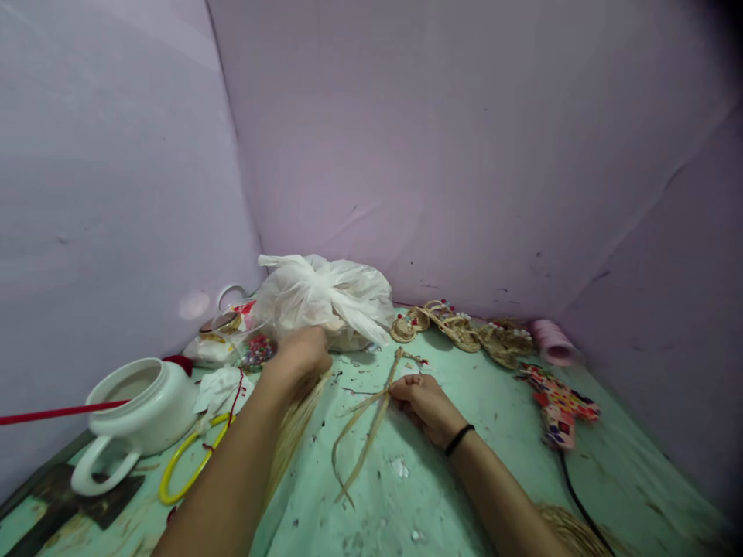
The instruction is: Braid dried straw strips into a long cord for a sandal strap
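Observation:
My left hand (302, 354) reaches forward to the foot of a knotted white plastic bag (328, 300), fingers curled down over a bundle of dry straw fibres (293, 433) that trails back under my forearm. My right hand (422, 398), with a black band on the wrist, is closed in a pinch on a thin braided straw strand (371, 422). The strand's braided end points toward the bag and its loose ends fan out toward me on the green table (493, 472).
A white ceramic pot (139, 410) lies at the left with a yellow ring (186, 460) beside it. Beads (258, 352) and small tins sit by the bag. Woven straw pieces (464, 329), a pink spool (551, 342) and a colourful patterned tool (560, 410) line the back right. Purple walls close in.

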Motion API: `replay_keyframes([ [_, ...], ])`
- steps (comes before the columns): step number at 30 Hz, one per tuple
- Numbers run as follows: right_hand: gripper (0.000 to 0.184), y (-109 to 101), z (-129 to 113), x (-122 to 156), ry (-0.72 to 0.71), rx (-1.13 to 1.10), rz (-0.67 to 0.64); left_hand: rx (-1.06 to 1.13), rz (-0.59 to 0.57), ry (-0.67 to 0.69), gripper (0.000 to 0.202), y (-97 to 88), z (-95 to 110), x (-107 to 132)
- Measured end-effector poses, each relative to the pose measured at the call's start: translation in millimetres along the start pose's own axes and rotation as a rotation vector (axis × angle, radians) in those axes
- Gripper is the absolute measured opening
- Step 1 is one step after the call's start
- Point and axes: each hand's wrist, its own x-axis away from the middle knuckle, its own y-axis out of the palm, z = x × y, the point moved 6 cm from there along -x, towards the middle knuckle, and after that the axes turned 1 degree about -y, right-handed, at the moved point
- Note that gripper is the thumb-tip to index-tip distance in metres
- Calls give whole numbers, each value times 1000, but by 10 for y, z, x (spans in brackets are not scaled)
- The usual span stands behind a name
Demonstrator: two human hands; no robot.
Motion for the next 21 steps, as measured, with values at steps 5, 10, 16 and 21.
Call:
replay_keyframes([
  [5,15,-3,-14,2,9,15,-4,-393,-23,-20,14,147,45,8],
  [10,14,-5,-41,20,22,25,10,-408,-32,-17,14,149,23,-3],
  [16,13,-4,-32,20,24,19,0,-197,49,83,13,52,85,-55],
  [21,6,-40,-45,0,15,-28,-11,133,-97,274,14,384,377,-42],
])
